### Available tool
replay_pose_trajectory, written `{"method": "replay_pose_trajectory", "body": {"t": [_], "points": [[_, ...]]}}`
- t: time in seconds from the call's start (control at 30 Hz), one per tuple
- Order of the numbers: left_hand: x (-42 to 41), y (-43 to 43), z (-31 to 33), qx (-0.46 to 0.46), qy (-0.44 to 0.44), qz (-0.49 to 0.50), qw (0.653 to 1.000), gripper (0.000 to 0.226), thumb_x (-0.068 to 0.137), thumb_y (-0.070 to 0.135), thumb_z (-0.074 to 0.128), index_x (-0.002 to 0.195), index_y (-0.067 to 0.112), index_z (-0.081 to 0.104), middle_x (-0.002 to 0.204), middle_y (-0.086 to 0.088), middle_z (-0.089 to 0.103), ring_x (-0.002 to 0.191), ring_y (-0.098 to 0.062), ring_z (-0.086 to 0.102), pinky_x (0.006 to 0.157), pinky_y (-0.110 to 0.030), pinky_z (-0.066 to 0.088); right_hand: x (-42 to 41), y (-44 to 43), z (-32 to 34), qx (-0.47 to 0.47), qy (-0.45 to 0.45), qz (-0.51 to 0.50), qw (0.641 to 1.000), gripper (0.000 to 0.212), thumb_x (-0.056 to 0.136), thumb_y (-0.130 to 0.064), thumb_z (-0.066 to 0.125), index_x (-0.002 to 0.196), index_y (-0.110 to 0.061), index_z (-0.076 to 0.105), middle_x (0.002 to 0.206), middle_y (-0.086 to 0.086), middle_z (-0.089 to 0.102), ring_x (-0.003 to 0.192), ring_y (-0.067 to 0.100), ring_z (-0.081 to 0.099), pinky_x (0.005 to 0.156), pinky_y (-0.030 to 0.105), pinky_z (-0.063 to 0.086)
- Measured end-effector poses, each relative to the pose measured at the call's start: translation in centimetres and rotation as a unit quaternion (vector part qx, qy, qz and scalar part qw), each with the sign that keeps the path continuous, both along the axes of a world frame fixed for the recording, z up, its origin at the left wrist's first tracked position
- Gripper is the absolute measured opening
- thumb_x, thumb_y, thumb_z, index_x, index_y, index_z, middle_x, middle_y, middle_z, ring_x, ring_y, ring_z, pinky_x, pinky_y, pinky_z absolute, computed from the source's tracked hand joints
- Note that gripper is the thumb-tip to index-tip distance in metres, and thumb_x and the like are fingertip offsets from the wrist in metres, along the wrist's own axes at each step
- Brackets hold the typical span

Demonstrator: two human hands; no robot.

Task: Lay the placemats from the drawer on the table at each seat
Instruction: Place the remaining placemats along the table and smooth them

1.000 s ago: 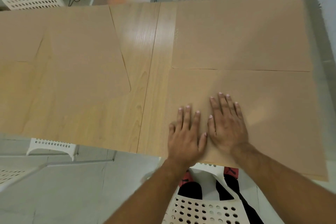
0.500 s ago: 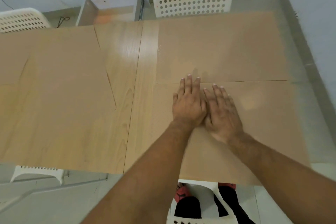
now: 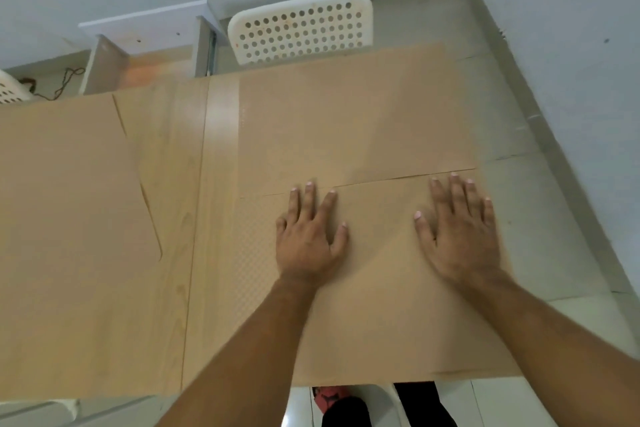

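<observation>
We press the near placemat flat at our own seat

At the left, another placemat [image 3: 62,201] lies on the wooden table [image 3: 180,218], its inner edge askew. Our left hand [image 3: 308,239] and right hand [image 3: 457,239] rest palm-down, fingers straight and spread, gripping nothing, on the near placemat [image 3: 381,288]. Its far edge meets the far placemat [image 3: 346,125] by the white perforated chair [image 3: 301,28]. An uneven push could ride ours over that one, or twist it

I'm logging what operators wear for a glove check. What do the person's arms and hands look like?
Both are bare. The left hand and right hand wear no gloves, rings or watch, and no sleeve shows on either arm up to the picture's edge. The fingernails look short.
</observation>
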State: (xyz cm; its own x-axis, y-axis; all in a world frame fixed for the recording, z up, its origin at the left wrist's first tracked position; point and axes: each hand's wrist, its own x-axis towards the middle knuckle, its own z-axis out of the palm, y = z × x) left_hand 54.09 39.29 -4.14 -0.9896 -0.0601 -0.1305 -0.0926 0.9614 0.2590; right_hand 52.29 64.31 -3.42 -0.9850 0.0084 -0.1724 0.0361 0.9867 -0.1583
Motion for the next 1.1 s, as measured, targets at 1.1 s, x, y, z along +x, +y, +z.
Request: {"method": "replay_pose_trajectory", "body": {"t": [1.1], "points": [[21.1, -21.2, 8.6, 0.081, 0.107, 0.160, 0.978, 0.054, 0.085, 0.040, 0.041, 0.134, 0.024, 0.059, 0.146, -0.004, 0.052, 0.137, -0.026, 0.043, 0.108, -0.044, 0.041, 14.9, -30.6, 9.0, -0.172, -0.049, 0.236, 0.955, 0.070, 0.098, -0.052, 0.038, 0.159, -0.027, 0.014, 0.167, 0.010, 0.014, 0.153, 0.026, 0.013, 0.122, 0.042, 0.017]]}}
